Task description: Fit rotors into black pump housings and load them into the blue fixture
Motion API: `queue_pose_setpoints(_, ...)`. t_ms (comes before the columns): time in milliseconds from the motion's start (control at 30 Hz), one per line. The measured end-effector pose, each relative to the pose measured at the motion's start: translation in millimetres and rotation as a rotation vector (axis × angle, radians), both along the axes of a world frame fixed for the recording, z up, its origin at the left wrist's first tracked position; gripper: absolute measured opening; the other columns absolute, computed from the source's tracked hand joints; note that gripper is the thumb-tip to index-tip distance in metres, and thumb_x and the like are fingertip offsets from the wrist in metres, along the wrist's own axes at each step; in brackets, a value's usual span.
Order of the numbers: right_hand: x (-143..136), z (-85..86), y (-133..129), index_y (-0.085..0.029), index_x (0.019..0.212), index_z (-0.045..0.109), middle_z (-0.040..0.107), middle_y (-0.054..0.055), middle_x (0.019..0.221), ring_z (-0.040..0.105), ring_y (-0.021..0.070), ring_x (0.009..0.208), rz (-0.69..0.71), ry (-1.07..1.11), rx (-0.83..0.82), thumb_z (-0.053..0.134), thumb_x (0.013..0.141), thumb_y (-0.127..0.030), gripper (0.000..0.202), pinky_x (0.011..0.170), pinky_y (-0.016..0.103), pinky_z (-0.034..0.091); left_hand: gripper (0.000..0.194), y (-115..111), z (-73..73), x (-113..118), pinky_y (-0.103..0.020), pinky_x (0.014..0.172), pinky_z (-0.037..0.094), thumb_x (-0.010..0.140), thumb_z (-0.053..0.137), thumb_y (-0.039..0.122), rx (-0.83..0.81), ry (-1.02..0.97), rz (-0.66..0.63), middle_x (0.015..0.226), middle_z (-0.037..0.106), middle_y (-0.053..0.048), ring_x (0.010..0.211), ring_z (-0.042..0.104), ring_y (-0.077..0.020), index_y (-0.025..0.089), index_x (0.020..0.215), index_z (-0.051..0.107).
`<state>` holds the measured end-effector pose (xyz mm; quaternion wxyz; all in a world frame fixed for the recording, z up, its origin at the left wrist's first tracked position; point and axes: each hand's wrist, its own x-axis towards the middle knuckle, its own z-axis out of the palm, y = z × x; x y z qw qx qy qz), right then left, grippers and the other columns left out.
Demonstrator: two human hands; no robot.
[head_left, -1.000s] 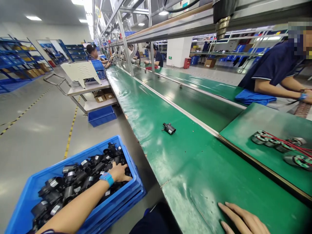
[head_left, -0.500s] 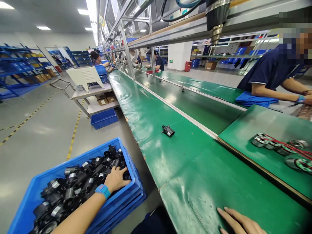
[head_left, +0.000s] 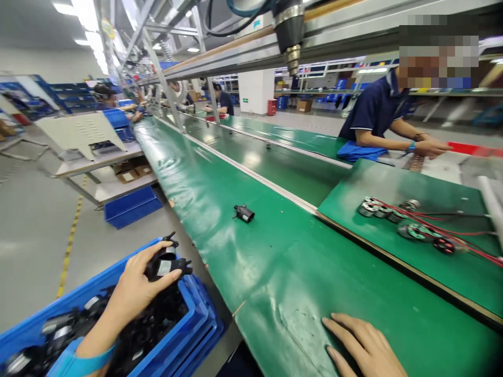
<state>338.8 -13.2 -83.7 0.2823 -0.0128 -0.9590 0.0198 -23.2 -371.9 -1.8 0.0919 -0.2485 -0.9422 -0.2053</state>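
Observation:
My left hand (head_left: 131,288), with a blue wristband, grips black cylindrical parts (head_left: 167,267) that have white labels, above the right end of a blue crate (head_left: 196,309). More black parts (head_left: 58,335) fill that crate. On the green bench mat (head_left: 283,262), my right hand (head_left: 363,343) rests near the bottom edge with its fingers spread and nothing in it. A single black part (head_left: 244,213) lies on its side on the mat, beyond both hands.
Round metal motors (head_left: 416,230) with red wires lie on a raised green board (head_left: 353,183) at right. A tool (head_left: 291,36) hangs overhead. Across the bench a person (head_left: 373,110) works. A cart (head_left: 106,173) stands at left.
My left hand has risen from inside the crate and now holds black parts. The view has turned to the right. My right hand remains on the mat.

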Motion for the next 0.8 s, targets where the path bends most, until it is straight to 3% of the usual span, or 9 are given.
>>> queue_pose_setpoints(67, 3.4, 9.5, -5.0, -0.024, 0.126, 0.065, 0.069, 0.009, 0.118, 0.066, 0.0198, 0.102, -0.035, -0.047, -0.047, 0.061, 0.095, -0.041, 0.036, 0.085, 0.030, 0.054, 0.070, 63.7, 14.7, 18.6, -0.050, 0.110, 0.040, 0.069, 0.068, 0.066, 0.072, 0.059, -0.277, 0.133, 0.058, -0.006, 0.126, 0.050, -0.0342, 0.034, 0.130, 0.055)
queue_pose_setpoints(167, 1.5, 27.9, 8.4, -0.025, 0.126, 0.063, 0.066, 0.009, 0.120, 0.062, 0.0217, 0.107, -0.148, -0.048, -0.092, 0.058, 0.096, -0.032, 0.032, 0.091, 0.037, 0.050, 0.070, 164.7, 19.2, 52.4, -0.051, 0.111, 0.041, 0.064, 0.077, 0.058, 0.047, 0.061, -0.630, 0.135, 0.053, -0.007, 0.130, 0.045, -0.0361, 0.034, 0.128, 0.060)
queue_pose_setpoints(267, -7.6, 54.0, 54.7, -0.025, 0.124, 0.064, 0.066, 0.008, 0.119, 0.059, 0.0230, 0.109, -0.381, 0.009, -0.081, 0.055, 0.099, -0.031, 0.027, 0.093, 0.040, 0.045, 0.071, 245.1, 12.0, 78.4, -0.049, 0.100, 0.051, 0.063, 0.080, 0.053, -0.034, 0.004, -0.866, 0.135, 0.051, -0.009, 0.131, 0.043, -0.0371, 0.036, 0.129, 0.060)
queue_pose_setpoints(333, -13.5, 72.5, 95.8, -0.024, 0.123, 0.064, 0.065, 0.008, 0.119, 0.057, 0.0241, 0.109, -0.546, 0.052, -0.056, 0.052, 0.100, -0.033, 0.027, 0.093, 0.042, 0.043, 0.071, 281.5, 6.5, 86.8, -0.046, 0.088, 0.058, 0.064, 0.079, 0.055, -0.097, -0.034, -0.934, 0.134, 0.051, -0.011, 0.129, 0.044, -0.0381, 0.038, 0.130, 0.059)
queue_pose_setpoints(400, -17.4, 87.2, 135.8, -0.022, 0.124, 0.063, 0.064, 0.009, 0.120, 0.055, 0.0260, 0.111, -0.684, 0.073, -0.026, 0.050, 0.102, -0.033, 0.029, 0.092, 0.043, 0.042, 0.072, 305.3, 1.9, 89.6, -0.046, 0.082, 0.060, 0.069, 0.076, 0.059, -0.154, -0.066, -0.962, 0.135, 0.050, -0.013, 0.130, 0.046, -0.0394, 0.039, 0.134, 0.056)
queue_pose_setpoints(500, -20.2, 97.7, 183.0, -0.020, 0.130, 0.061, 0.060, 0.011, 0.127, 0.051, 0.0292, 0.115, -0.780, -0.014, 0.044, 0.048, 0.101, -0.022, 0.033, 0.092, 0.044, 0.039, 0.070, 324.4, -5.7, 91.6, -0.055, 0.090, 0.056, 0.078, 0.067, 0.066, -0.185, -0.087, -0.993, 0.151, 0.039, -0.014, 0.140, 0.036, -0.0447, 0.041, 0.141, 0.051)
queue_pose_setpoints(633, -22.3, 95.6, 218.6, -0.022, 0.129, 0.064, 0.061, 0.011, 0.127, 0.050, 0.0309, 0.116, -0.792, -0.148, 0.095, 0.059, 0.092, -0.012, 0.038, 0.091, 0.045, 0.038, 0.057, 333.9, -18.2, 99.8, -0.077, 0.105, 0.031, 0.079, 0.067, 0.065, -0.126, 0.036, -0.969, 0.164, 0.025, -0.012, 0.148, 0.011, -0.0528, 0.036, 0.128, 0.064)
queue_pose_setpoints(733, -21.1, 90.3, 222.8, -0.023, 0.123, 0.067, 0.063, 0.011, 0.126, 0.051, 0.0316, 0.117, -0.788, -0.154, 0.080, 0.070, 0.087, -0.017, 0.037, 0.094, 0.046, 0.039, 0.039, 335.0, -23.1, 106.4, -0.079, 0.108, 0.018, 0.078, 0.074, 0.057, -0.018, 0.159, -1.008, 0.152, 0.046, -0.013, 0.146, 0.022, -0.0507, 0.028, 0.104, 0.072)
queue_pose_setpoints(800, -15.6, 87.5, 210.8, -0.022, 0.122, 0.066, 0.062, 0.011, 0.128, 0.051, 0.0312, 0.120, -0.743, -0.105, 0.037, 0.071, 0.087, -0.022, 0.035, 0.099, 0.047, 0.039, 0.044, 333.4, -22.3, 111.3, -0.073, 0.106, 0.029, 0.074, 0.078, 0.058, 0.068, 0.111, -1.097, 0.128, 0.065, -0.014, 0.131, 0.047, -0.0454, 0.025, 0.101, 0.070)
